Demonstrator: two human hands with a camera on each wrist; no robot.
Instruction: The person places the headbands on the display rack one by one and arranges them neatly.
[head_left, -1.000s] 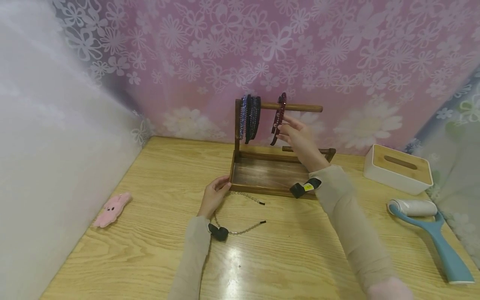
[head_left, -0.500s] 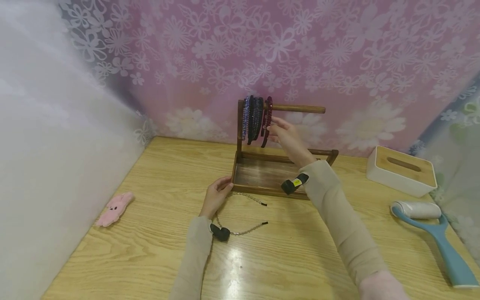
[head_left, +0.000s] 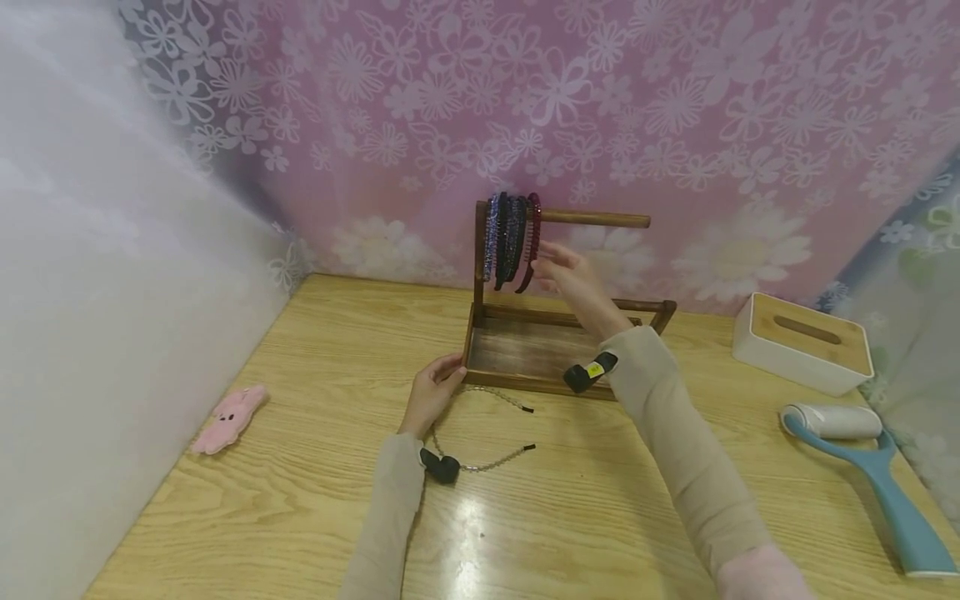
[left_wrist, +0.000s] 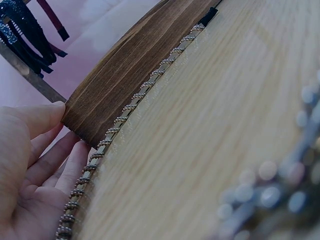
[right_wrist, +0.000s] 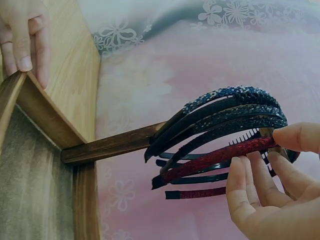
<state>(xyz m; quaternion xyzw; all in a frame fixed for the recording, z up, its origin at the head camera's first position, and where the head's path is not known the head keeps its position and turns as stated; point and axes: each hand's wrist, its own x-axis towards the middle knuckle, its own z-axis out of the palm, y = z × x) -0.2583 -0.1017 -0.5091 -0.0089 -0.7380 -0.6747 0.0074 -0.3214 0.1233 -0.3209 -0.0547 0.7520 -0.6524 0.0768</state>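
Note:
A brown wooden stand (head_left: 471, 342), with a tray base and an upper rod, stands on the table. Several dark and blue glittery headbands (head_left: 492, 242) hang at the rod's left end. Beside them, on the same rod, is a dark red headband (right_wrist: 215, 159). My right hand (head_left: 573, 279) pinches its side between thumb and fingers. The left hand (head_left: 431, 392) holds the tray's front left corner, thumb on top and fingers below. Near that hand a beaded headband (left_wrist: 131, 106) lies on the table, its ends pointing right; part of it is hidden behind the wrist.
At the right stand a white tissue box (head_left: 802, 350) with a wooden lid and a blue-handled lint roller (head_left: 873, 467). A pink plush toy (head_left: 231, 419) lies at the left. A floral pink curtain (head_left: 420, 125) hangs close behind the stand.
My right hand has slid the red headband left along the rod, up to the other headbands. Over the last half second it barely moves. The left hand stays at the tray corner.

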